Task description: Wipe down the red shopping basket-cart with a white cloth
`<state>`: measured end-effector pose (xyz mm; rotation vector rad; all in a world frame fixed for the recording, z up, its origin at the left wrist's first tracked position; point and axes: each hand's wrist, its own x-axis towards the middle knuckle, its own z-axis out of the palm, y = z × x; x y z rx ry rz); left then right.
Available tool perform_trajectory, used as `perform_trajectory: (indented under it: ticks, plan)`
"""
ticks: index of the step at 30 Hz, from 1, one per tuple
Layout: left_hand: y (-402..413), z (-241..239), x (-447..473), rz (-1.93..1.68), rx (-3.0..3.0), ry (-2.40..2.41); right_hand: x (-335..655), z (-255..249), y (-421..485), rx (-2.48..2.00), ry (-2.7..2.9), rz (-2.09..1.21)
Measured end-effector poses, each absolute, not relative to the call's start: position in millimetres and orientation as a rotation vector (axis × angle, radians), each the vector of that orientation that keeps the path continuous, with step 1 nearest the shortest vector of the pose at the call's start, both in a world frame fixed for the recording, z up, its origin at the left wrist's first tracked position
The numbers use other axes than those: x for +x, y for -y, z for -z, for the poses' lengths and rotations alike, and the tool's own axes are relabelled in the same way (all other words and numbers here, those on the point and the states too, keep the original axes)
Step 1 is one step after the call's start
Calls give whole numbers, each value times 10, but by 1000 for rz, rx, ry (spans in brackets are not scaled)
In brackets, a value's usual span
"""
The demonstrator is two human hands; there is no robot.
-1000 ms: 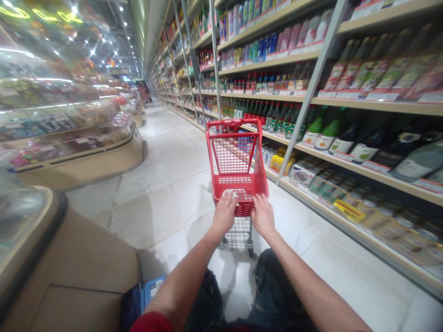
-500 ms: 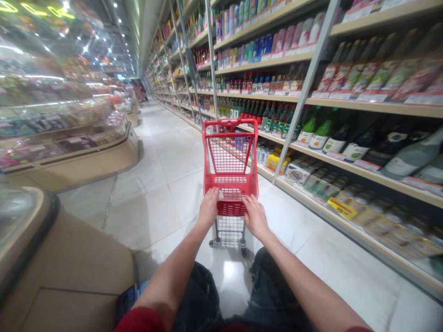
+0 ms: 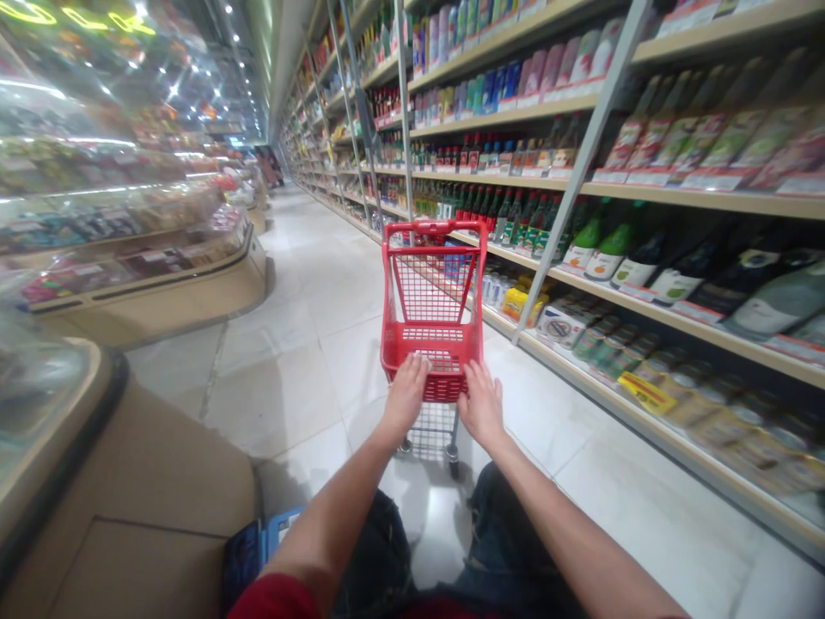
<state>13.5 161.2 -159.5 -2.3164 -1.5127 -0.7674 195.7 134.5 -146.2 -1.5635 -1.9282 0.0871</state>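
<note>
Both left hand (image 3: 406, 397) and right hand (image 3: 482, 406) fingers clamp the red cart (image 3: 430, 344); wide floor (image 3: 309, 344) ahead, shelves (image 3: 650, 311) close right.

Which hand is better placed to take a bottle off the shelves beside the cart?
Right, probably: the right hand holds the red cart on the side facing the shelves; the left hand is on the aisle side.

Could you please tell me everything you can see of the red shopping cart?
The red shopping cart is a small, plastic-looking basket with mesh walls on a grey metal frame with wheels. It stands upright on the pale tiled floor, beside the bottle shelves. The left hand and right hand grip its near rim.
</note>
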Motion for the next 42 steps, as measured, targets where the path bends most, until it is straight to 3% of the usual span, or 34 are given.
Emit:
perform_trajectory:
  ticks: [5, 12, 20, 28, 37, 42]
  plan:
    - [-1662, 1558, -91, 902, -2119, 1689, 2003, 1457, -1329, -1590, 1951, -102]
    - [-1545, 1599, 637, 757, -2408, 1413, 1955, 1453, -1306, -1603, 2001, -95]
    - [-1621, 1540, -2, 861, -2115, 1736, 2034, 1518, -1292, -1592, 1931, -127]
    - [-1537, 1551, 959, 742, -2453, 1371, 2033, 1524, -1304, -1506, 1822, -99]
    - [-1620, 1540, -77, 887, -2122, 1719, 2090, 1624, -1266, -1521, 1817, -67]
    - [-1547, 1577, 392, 876, -2242, 1608, 1949, 1566, -1273, -1442, 1832, -59]
